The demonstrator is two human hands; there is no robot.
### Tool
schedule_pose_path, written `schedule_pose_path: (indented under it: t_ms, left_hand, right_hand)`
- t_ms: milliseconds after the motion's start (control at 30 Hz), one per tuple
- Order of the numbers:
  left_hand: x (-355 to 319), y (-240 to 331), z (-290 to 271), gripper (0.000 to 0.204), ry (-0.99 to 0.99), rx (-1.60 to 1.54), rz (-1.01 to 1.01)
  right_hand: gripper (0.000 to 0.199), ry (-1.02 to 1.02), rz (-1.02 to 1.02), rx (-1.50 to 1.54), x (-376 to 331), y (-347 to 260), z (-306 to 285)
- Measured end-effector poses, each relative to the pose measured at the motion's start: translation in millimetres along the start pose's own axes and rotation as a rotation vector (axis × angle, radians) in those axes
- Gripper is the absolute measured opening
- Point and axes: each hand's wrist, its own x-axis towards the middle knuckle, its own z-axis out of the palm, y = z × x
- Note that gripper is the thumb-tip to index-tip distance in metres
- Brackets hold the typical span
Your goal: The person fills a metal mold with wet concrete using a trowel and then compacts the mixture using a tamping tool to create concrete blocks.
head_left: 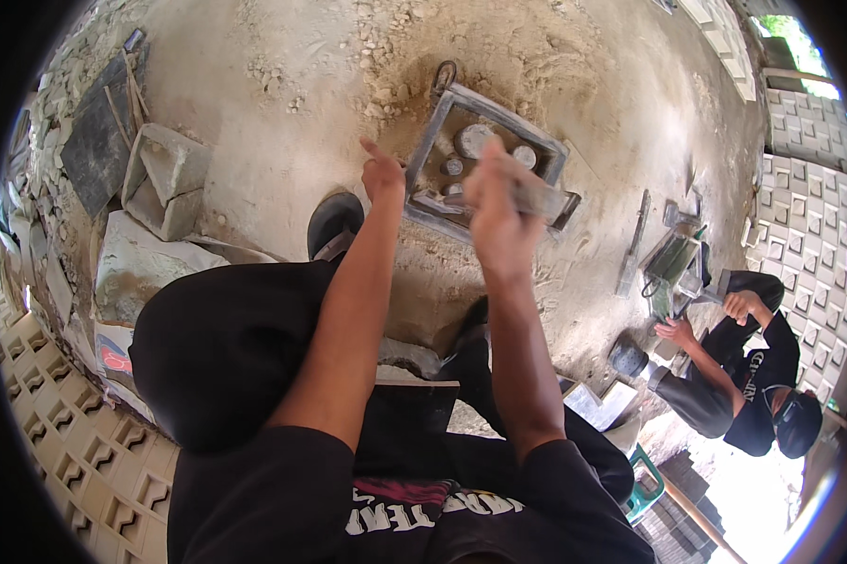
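Observation:
A grey rectangular mould frame [508, 114] lies tilted on the dusty ground, with several round, pale pieces of different sizes inside it. A looped handle [445, 77] sticks out at its far left corner. My right hand [504, 218] is closed over the near part of the frame, gripping a flat, grey-brown hand tool [539, 195]. Motion smears both the hand and the tool, so the tool's exact kind is unclear. Beside the frame's left side is my left hand [383, 176], its index finger stretched outward and nothing visible in it. Whether it touches the frame is unclear.
Loose sandy material [386, 56] is heaped beyond the mould. A hollow concrete block [165, 179] stands at left beside a dark board [104, 132]. At right, a co-worker [743, 376] crouches over another mould [672, 263], near a long bar [633, 244]. Patterned blocks [799, 202] are stacked behind.

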Motion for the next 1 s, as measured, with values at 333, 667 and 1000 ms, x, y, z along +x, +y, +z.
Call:
schedule_pose_path:
  t_ms: [333,667,1000]
  left_hand:
    - [-20,11,-1,0.09,0.092,0.254,0.13]
    - [-11,6,2,0.091,0.055,0.224,0.103]
    - [-9,5,7,0.091,0.068,0.203,0.124]
  right_hand:
    - [0.042,-0.022,-0.019,-0.111,-11,-6,-10]
    - [0.038,-0.031,-0.229,-0.101,-10,26,-4]
    - [0.035,-0.16,-0.096,-0.129,-14,25,-3]
